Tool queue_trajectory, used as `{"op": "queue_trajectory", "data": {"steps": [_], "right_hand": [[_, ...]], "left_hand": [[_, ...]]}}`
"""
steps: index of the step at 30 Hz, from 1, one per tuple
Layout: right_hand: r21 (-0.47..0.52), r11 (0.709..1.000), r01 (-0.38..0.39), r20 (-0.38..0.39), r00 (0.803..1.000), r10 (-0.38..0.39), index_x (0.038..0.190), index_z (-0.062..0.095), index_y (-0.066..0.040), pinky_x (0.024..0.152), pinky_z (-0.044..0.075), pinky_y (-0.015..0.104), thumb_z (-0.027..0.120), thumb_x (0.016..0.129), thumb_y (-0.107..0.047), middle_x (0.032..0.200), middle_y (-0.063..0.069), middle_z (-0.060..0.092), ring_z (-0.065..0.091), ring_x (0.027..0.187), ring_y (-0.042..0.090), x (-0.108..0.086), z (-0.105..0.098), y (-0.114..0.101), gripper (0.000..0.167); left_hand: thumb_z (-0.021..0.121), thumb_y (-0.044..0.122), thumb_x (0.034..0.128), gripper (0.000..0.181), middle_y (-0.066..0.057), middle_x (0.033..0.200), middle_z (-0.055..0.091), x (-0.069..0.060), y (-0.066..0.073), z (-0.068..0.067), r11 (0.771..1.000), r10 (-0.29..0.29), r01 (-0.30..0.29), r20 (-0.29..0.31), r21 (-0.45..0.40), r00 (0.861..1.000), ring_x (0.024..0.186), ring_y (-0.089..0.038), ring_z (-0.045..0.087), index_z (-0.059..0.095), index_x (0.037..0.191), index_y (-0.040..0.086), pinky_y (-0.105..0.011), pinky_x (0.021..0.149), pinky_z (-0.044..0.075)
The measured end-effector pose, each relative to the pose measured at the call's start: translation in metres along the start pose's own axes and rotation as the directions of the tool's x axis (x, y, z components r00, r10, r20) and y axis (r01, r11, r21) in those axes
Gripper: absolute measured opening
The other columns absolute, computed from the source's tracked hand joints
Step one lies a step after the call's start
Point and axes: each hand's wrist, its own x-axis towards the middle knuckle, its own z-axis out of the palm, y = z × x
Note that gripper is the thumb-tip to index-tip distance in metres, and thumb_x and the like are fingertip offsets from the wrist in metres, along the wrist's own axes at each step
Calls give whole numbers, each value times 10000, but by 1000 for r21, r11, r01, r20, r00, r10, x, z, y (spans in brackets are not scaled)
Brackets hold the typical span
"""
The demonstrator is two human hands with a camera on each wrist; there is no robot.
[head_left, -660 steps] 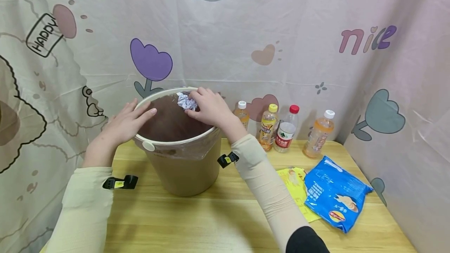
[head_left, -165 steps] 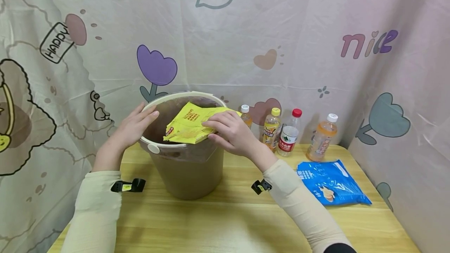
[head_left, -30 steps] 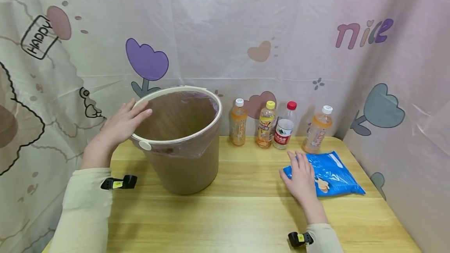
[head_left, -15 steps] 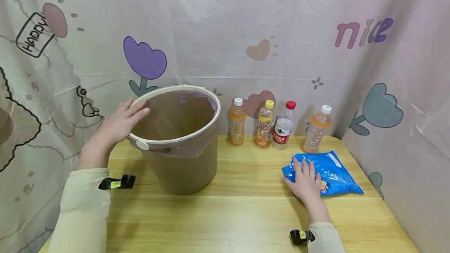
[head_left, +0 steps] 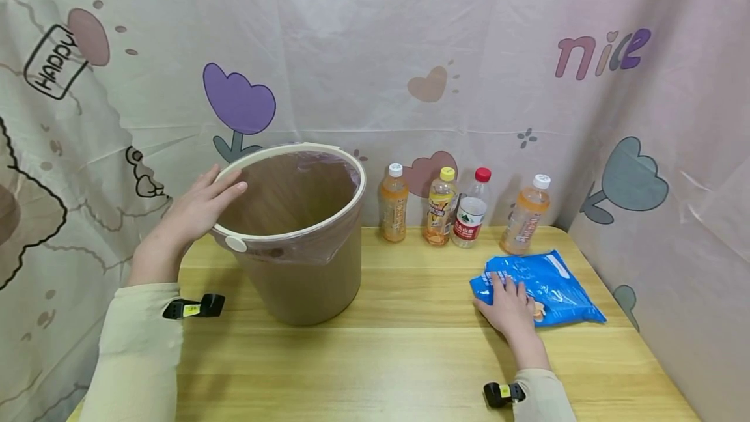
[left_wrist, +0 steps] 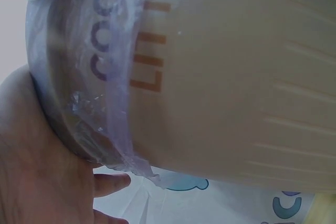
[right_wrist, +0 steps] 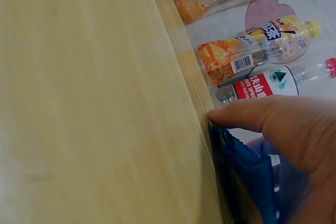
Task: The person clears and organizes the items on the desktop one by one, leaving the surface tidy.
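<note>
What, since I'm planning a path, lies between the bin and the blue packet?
Between the bin and the blue packet, the head view shows only bare tabletop.

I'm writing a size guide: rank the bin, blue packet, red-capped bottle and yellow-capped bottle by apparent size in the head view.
1. Bin
2. Blue packet
3. Red-capped bottle and yellow-capped bottle: too alike to rank.

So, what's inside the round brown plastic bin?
Inside the round brown plastic bin, a thin translucent plastic liner shows along the upper far side. The near side hides the bottom, so anything lying there cannot be seen.
</note>
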Motion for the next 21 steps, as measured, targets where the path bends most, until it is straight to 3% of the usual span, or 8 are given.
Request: {"op": "queue_trajectory", "data": {"steps": [11,21], "right_hand": [[-22,1000,6,7,1000,-6,1489,322,-14,1035,232,783,616,910,-339,1488,353,327,234,1348,633,0,-2,-3,727],[-18,999,31,40,999,-31,1474,346,14,1015,305,756,585,921,-243,1469,346,376,295,1338,612,0,-5,-5,655]], "left_hand": [[232,635,992,691,-111,1632,-148,0,1,0,1000,-4,4,2,-18,1000,1476,-465,-144,115,1569,272,-808,1042,-7],[234,637,992,689,-106,1630,-165,-1,-1,1,1000,-7,7,5,-29,1000,1463,-501,-130,109,1568,280,-813,1033,15]]}}
